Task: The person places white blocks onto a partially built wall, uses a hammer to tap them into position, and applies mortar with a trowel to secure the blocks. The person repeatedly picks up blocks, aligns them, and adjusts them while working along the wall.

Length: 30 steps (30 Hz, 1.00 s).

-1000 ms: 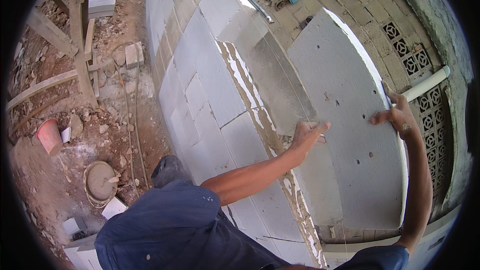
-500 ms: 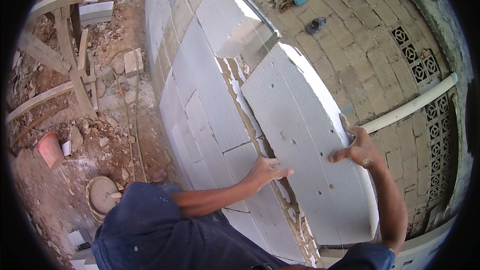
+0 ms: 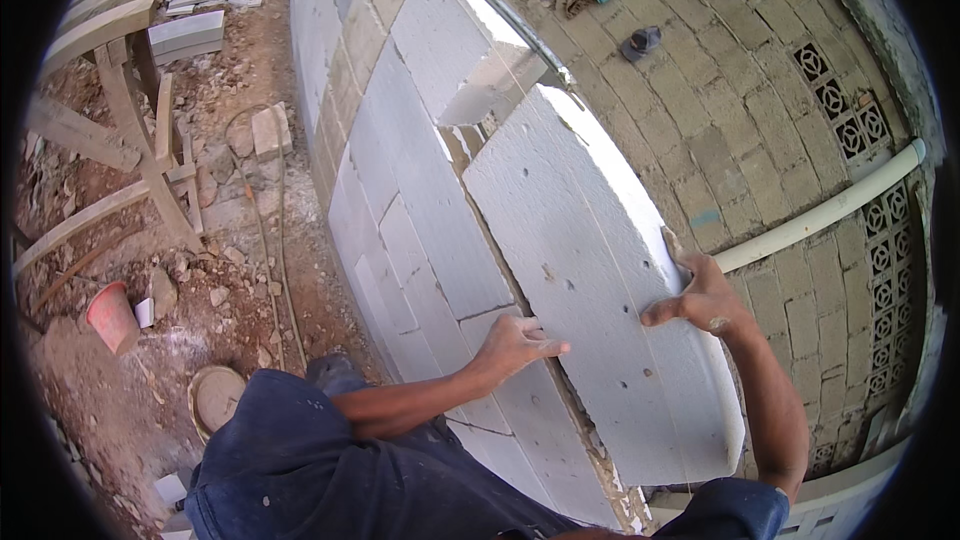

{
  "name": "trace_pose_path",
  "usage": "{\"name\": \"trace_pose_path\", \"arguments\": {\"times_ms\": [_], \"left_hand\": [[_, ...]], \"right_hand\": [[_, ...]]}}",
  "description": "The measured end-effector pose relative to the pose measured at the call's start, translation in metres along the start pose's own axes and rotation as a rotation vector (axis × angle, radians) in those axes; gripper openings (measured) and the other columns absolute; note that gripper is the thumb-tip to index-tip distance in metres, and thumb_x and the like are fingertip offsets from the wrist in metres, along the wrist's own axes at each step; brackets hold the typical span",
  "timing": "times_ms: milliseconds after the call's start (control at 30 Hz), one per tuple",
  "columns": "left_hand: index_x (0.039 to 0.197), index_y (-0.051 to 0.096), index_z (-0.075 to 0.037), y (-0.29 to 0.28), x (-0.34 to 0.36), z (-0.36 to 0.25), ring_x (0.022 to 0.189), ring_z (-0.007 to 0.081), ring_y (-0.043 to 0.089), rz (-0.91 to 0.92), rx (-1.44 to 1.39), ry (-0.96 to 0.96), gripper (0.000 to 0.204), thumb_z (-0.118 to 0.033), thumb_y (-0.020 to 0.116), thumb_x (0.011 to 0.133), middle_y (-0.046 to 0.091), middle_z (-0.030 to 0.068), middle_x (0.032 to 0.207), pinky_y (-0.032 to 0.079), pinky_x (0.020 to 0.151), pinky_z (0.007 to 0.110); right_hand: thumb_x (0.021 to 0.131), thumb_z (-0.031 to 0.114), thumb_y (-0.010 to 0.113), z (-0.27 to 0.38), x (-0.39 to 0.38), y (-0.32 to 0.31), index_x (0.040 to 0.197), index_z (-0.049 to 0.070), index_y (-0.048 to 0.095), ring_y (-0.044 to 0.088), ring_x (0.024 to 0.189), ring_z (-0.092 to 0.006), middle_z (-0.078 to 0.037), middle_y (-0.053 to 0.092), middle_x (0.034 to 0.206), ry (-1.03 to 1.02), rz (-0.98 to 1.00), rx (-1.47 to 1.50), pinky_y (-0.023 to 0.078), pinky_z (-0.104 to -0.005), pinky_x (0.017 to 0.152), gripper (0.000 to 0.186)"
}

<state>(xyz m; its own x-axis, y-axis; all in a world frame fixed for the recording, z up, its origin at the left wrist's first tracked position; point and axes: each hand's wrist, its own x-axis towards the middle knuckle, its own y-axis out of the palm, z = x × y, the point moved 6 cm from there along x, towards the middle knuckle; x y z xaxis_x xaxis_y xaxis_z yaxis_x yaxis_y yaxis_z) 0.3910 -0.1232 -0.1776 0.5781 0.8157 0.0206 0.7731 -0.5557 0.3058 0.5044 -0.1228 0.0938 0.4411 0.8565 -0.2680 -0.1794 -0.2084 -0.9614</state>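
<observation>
Gripping one aerated-concrete block point(image 3: 590, 290) by its far edge: my right hand point(image 3: 705, 300). At the near edge: my left hand point(image 3: 513, 348), grip unclear. Likely hefty, stiff, chip-prone; hold long edges.

Building site: mortared block wall point(image 3: 432, 205)

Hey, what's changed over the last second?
The large light-grey rectangular block has moved left and now hides much of the brown mortar strip. The bare left hand, at its left edge, and the bare right hand, its grip on the right edge, moved with it; nothing was visibly let go. The red plastic bucket stayed put.
</observation>
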Motion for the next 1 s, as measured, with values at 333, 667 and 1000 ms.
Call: {"name": "trace_pose_path", "arguments": {"times_ms": [333, 667, 1000], "left_hand": [[0.059, 0.042, -0.006, -0.034, 0.007, -0.026, 0.06, 0.0116, 0.04, -0.057, 0.048, -0.053, 0.052, -0.032, 0.083, 0.076, 0.041, 0.0005, 0.058, 0.036, 0.052, 0.035], [0.067, 0.057, 0.004, -0.082, 0.037, -0.024, 0.066, 0.0147, 0.067, -0.044, 0.242, -0.053, 0.04, -0.026, 0.08, 0.082, 0.06, 0.0092, 0.064, 0.049, 0.054, 0.029], [0.064, 0.066, 0.001, -0.093, 0.047, -0.03, 0.049, 0.0177, 0.064, -0.046, 0.283, 0.032, 0.034, -0.027, 0.08, 0.078, 0.065, 0.0116, 0.055, 0.049, 0.052, 0.032]], "right_hand": [[0.043, 0.027, 0.09, 0.022, 0.009, 0.005, 0.128, -0.015, 0.051, 0.063, 0.104, -0.0371, -0.028, 0.062, 0.113, 0.041, -0.022, 0.009, 0.046, -0.0433, 0.098, 0.103], [0.044, 0.035, 0.094, 0.052, 0.034, 0.016, 0.12, -0.014, 0.055, 0.065, 0.099, -0.0388, -0.029, 0.062, 0.109, -0.012, 0.006, 0.01, 0.049, -0.0451, 0.094, 0.099], [0.044, 0.038, 0.095, 0.047, 0.045, 0.019, 0.12, -0.016, 0.054, 0.065, 0.099, -0.0371, -0.028, 0.063, 0.107, -0.077, -0.046, -0.018, 0.048, -0.0441, 0.096, 0.102]]}}
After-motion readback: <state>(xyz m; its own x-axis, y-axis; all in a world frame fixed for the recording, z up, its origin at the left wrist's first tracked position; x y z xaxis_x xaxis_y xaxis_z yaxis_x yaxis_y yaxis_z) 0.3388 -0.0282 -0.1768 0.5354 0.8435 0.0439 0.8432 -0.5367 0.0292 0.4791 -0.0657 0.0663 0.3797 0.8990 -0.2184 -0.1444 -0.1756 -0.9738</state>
